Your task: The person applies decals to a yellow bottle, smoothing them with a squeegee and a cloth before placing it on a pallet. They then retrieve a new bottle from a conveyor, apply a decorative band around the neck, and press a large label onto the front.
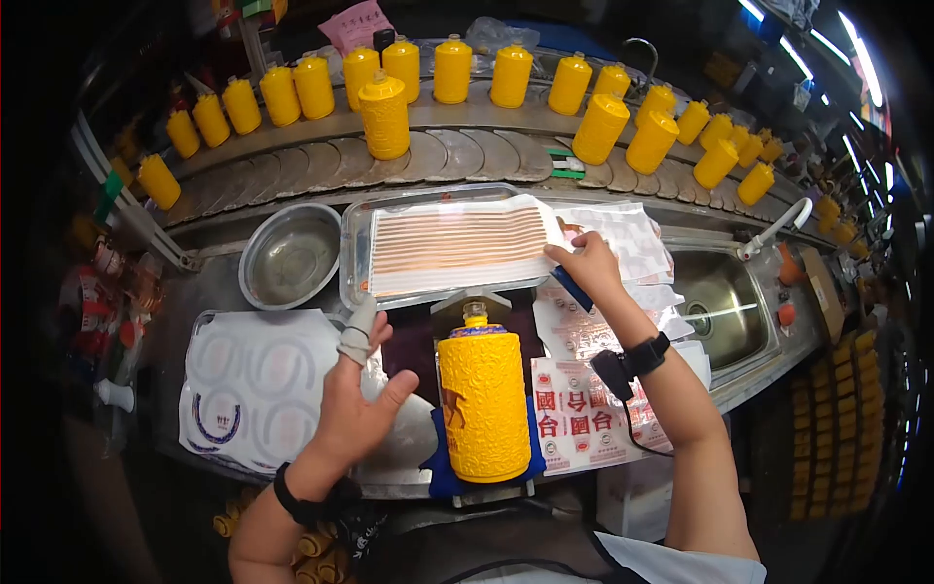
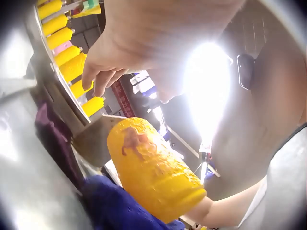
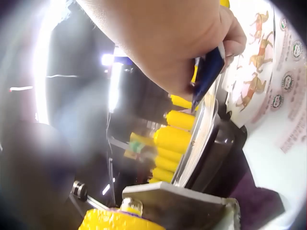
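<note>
In the head view, a yellow embossed bottle point(image 1: 484, 414) with a clear neck and a brown horse decal lies in a stand on blue cloth point(image 1: 446, 457). My left hand point(image 1: 355, 399) hovers beside it at the left, fingers extended and one wrapped in pale covering; it holds nothing. My right hand point(image 1: 595, 268) has its fingertips at the right edge of a sheet with brown stripes point(image 1: 457, 238), lying over a metal tray point(image 1: 352, 229). In the curled fingers of that hand sits a dark blue flat tool point(image 3: 209, 74); its exact kind is hidden by the hand.
Yellow bottles point(image 1: 452, 70) line the conveyor point(image 1: 467, 156) behind. At left are a metal basin point(image 1: 255, 243) and a sheet with ring-shaped decals point(image 1: 258, 375). Red-printed sheets point(image 1: 574, 419) lie at right, before a sink point(image 1: 715, 302) with a white faucet point(image 1: 778, 229).
</note>
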A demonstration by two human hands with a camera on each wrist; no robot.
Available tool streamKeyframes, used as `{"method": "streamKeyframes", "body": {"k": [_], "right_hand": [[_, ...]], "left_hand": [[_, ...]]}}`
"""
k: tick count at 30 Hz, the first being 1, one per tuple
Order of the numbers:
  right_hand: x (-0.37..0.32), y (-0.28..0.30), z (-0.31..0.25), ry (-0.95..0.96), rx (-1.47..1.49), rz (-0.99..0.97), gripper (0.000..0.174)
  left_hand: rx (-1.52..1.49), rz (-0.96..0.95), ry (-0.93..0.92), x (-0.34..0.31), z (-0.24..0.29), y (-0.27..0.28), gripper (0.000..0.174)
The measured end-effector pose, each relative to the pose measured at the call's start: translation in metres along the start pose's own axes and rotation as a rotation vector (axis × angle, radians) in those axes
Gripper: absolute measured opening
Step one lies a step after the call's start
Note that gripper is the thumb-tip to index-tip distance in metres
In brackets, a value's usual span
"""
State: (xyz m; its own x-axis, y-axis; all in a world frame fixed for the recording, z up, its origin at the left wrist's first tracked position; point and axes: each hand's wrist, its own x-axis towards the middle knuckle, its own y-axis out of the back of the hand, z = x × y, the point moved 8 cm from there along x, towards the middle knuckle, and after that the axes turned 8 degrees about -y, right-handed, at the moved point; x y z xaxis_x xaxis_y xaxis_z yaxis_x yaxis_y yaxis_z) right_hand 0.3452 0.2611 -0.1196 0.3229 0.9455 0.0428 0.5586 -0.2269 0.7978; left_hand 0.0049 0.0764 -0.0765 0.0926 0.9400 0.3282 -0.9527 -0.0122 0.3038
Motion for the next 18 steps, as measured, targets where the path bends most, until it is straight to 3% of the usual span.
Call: {"method": "streamKeyframes", "body": {"k": [3, 7, 11, 14, 18], "right_hand": [[0.025, -0.044, 0.019, -0.062, 0.047, -0.349, 0.043], [0.036, -0.044, 0.023, 0.092, 0.114, -0.356, 0.04], [0.033, -0.021, 0.024, 0.137, 0.027, -0.271, 0.03], [0.001, 0.012, -0.019, 0.351, -0.298, 0.152, 0.023], [-0.005, 0.019, -0.028, 0.352, -0.205, 0.115, 0.023]], "left_hand": [[0.043, -0.072, -0.007, 0.024, -0.012, 0.004, 0.075], [0.061, -0.08, 0.019, 0.047, -0.023, 0.007, 0.07], [0.013, -0.148, 0.125, 0.068, -0.018, 0.001, 0.066], [0.045, -0.187, 0.174, 0.085, -0.018, -0.006, 0.056], [0.116, -0.245, 0.175, 0.101, -0.022, -0.019, 0.047]]}}
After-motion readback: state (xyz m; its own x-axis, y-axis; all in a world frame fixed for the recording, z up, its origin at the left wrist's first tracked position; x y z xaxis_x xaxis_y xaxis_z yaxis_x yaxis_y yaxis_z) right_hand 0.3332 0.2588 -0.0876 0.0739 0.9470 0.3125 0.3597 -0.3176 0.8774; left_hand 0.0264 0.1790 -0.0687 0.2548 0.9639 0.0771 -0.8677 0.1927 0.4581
